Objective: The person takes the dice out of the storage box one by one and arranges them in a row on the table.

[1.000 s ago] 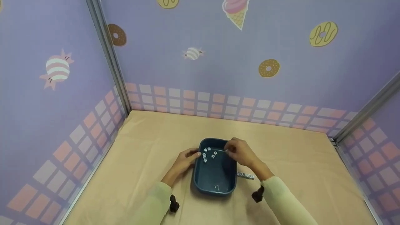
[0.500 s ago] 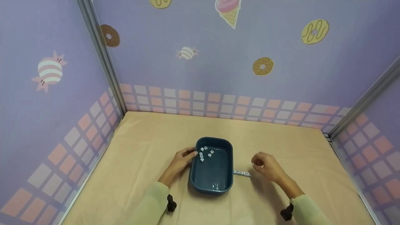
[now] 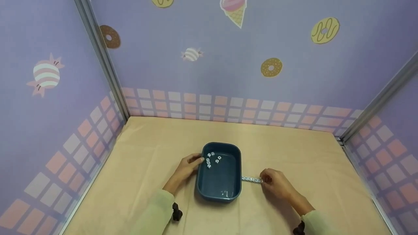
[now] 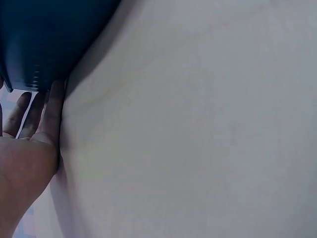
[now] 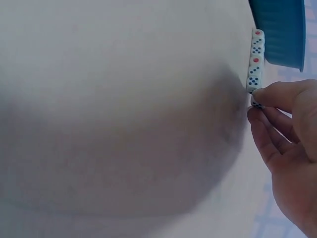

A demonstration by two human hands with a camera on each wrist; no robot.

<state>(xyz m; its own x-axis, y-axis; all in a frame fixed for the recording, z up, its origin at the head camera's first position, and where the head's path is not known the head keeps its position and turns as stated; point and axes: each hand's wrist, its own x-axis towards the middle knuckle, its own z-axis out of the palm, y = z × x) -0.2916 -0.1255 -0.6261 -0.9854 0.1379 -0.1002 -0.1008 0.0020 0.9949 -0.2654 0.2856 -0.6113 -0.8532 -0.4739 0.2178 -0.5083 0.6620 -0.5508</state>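
Note:
A dark blue rectangular tray (image 3: 219,182) stands in the middle of the table in the head view. My left hand (image 3: 185,168) grips its left wall, thumb at the rim and fingers along the outside. In the left wrist view, those fingers (image 4: 53,111) reach the tray's wall. Several white dice (image 3: 208,161) lie in the tray's far left part. Outside its right wall, a straight row of dice (image 5: 254,62) runs to the right. At the row's outer end, my right hand (image 3: 280,185) pinches a die (image 5: 256,103) between thumb and fingers, against or very close to the last die.
A pale cloth covers the table (image 3: 156,163). Purple walls (image 3: 209,75) with printed sweets enclose it at the back and both sides, with metal posts (image 3: 104,62) at the corners.
My right hand has moved from over the tray's far right corner to the right, then down to the end of the dice row with a die. My left hand stays at the tray.

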